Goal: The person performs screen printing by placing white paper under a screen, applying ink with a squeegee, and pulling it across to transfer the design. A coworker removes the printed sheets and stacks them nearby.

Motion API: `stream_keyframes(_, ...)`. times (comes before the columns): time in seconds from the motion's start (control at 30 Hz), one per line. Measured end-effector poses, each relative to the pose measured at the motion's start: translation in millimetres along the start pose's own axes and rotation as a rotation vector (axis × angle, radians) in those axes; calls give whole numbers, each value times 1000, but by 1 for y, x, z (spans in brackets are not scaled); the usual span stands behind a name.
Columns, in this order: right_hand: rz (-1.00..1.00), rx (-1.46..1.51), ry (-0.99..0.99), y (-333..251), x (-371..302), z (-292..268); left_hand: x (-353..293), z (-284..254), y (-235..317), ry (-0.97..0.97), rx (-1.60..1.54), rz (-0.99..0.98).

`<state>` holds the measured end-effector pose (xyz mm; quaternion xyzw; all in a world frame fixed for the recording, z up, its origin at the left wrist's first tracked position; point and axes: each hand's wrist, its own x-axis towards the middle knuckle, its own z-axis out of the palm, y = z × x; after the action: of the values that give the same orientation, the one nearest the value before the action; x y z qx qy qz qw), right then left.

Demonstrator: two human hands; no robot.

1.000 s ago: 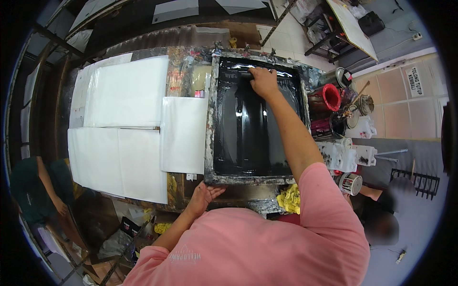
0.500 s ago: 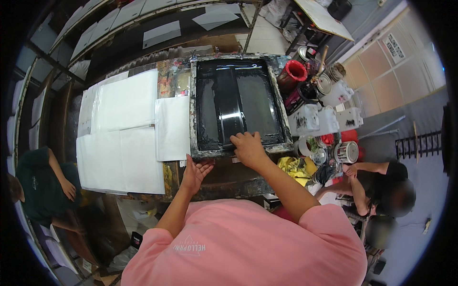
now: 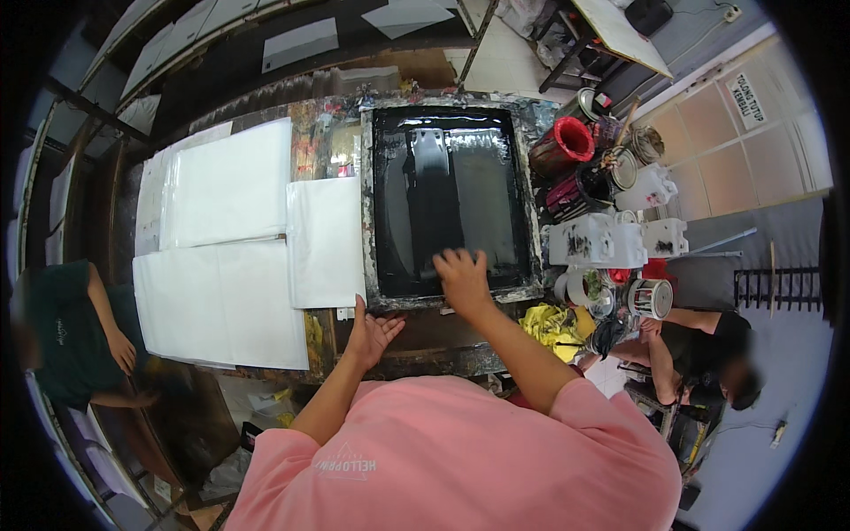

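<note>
Paint-stained surface (image 3: 310, 146) carries a rectangular black-inked screen (image 3: 482, 199). Right hand (image 3: 463, 279) curls over its near end, grip unclear; left hand (image 3: 373, 334) spreads nearby.

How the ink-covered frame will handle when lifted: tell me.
The frame will probably stay stiff, since its sides look thick and hold a clear rectangle. Its inside would likely feel slippery, as the black ink shines as if wet. Its outer edges may grip better, looking rough and crusted.
</note>
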<state>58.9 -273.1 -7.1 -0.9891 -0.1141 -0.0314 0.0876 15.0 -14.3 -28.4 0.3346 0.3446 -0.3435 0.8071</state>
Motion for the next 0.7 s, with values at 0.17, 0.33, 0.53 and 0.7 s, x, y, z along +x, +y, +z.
stream_keyframes(0.17, 70, -54, 69, 46, 128, 20, -4, -1, 6, -71, 8, -47)
stream_keyframes(0.33, 49, -62, -49, 66, 182, 8, -12, 1, 13, -131, 78, -39)
stream_keyframes(0.53, -65, -25, -118, 33, 75, -27, -25, 8, 5, -127, 172, 81)
stream_keyframes(0.7, -20, 18, -245, -13, 9, -122, -60, 35, 20, -125, 215, 219)
